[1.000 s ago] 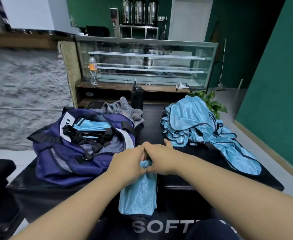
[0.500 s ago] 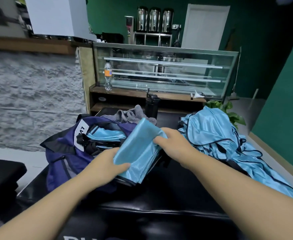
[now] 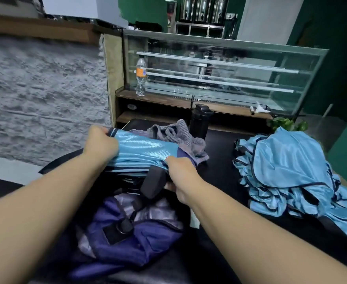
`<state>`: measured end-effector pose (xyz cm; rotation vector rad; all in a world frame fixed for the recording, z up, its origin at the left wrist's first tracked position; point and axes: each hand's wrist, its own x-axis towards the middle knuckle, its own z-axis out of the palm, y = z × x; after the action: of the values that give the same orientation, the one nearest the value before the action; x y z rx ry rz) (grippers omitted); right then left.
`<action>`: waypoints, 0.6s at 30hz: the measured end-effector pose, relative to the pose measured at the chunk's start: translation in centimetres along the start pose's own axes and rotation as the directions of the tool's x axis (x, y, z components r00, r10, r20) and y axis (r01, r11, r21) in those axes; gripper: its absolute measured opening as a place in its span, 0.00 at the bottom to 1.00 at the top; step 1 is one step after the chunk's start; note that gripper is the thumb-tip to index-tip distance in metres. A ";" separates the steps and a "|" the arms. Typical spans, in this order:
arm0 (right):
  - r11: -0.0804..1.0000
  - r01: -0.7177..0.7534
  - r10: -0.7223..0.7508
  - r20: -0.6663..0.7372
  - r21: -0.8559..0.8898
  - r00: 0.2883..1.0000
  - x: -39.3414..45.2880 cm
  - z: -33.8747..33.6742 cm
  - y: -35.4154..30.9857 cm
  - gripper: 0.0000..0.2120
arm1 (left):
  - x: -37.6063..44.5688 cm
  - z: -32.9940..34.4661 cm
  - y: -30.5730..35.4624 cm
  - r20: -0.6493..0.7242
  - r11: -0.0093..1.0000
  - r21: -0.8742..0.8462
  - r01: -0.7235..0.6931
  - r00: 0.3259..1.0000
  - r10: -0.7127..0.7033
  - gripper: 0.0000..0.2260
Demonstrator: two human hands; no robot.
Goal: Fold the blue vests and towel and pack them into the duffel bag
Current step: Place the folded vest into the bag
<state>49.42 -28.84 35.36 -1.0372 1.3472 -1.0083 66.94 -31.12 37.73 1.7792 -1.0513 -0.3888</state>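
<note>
Carried from mid-air, folded vest (image 3: 146,149) now lies across the open duffel bag (image 3: 131,228). Left hand (image 3: 100,143) fingers grip its far end; right hand (image 3: 180,171) fingers pinch its near edge. Unfolded vests (image 3: 287,171) and grey towel (image 3: 178,134) remain on the surface (image 3: 219,160).

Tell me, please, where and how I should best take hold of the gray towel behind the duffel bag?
Pinch the gray towel at its raised, bunched top fold, coming down from above. It lies crumpled between the duffel bag and the black bottle, so a sideways approach would likely bump one of them.
</note>
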 end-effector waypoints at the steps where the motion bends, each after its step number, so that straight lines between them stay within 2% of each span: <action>1: 1.000 0.000 0.000 -0.005 0.014 1.000 1.0 0.7 -0.4 0.17 | 0.9 0.4 0.4 -0.011 0.998 0.043 -0.036 0.999 0.036 0.08; 4: 0.999 -0.001 0.001 -0.002 -0.047 1.000 3.4 1.7 -0.7 0.15 | 3.1 1.8 0.0 -0.016 0.979 0.200 -0.049 0.998 0.053 0.11; 6: 0.993 -0.007 0.009 0.018 -0.117 1.000 4.1 1.8 -0.5 0.16 | 3.7 2.6 -1.2 0.028 0.947 0.313 -0.078 0.997 0.073 0.12; 8: 0.994 -0.021 0.025 0.032 -0.108 0.999 4.4 1.6 -0.2 0.16 | 3.5 2.9 -1.8 0.024 0.855 0.480 -0.196 0.977 0.211 0.13; 9: 0.991 0.005 0.000 0.037 -0.137 0.999 4.4 1.4 -0.1 0.14 | 3.3 3.0 -1.9 0.026 0.784 0.542 -0.301 0.939 0.343 0.13; 10: 0.975 0.073 -0.066 0.044 -0.212 0.997 4.4 1.1 0.1 0.11 | 2.7 3.0 -1.7 0.063 0.716 0.544 -0.437 0.873 0.484 0.12; 11: 0.930 0.175 -0.165 0.056 -0.325 0.985 4.2 0.5 0.3 0.09 | 2.1 3.0 -1.4 0.153 0.654 0.496 -0.571 0.799 0.581 0.14; 13: 0.742 0.373 -0.392 0.090 -0.557 0.915 3.3 -1.1 0.9 0.06 | 0.5 3.3 -0.9 0.393 0.561 0.393 -0.728 0.685 0.614 0.25; 14: 0.606 0.424 -0.467 0.131 -0.673 0.875 2.8 -2.0 1.3 0.04 | -0.4 3.5 -1.0 0.494 0.545 0.394 -0.741 0.670 0.554 0.29; 16: 0.328 0.407 -0.449 0.239 -0.852 0.861 1.8 -3.5 2.2 0.05 | -1.3 3.9 -2.1 0.618 0.571 0.452 -0.686 0.702 0.354 0.29; 18: 0.003 0.397 -0.396 0.363 -0.918 0.843 1.1 -4.4 2.9 0.11 | -1.8 4.1 -3.2 0.661 0.619 0.469 -0.631 0.715 0.228 0.28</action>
<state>44.90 -29.16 32.38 -2.6188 1.7635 -0.2747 64.73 -31.71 32.77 1.9461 -2.2507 -0.1920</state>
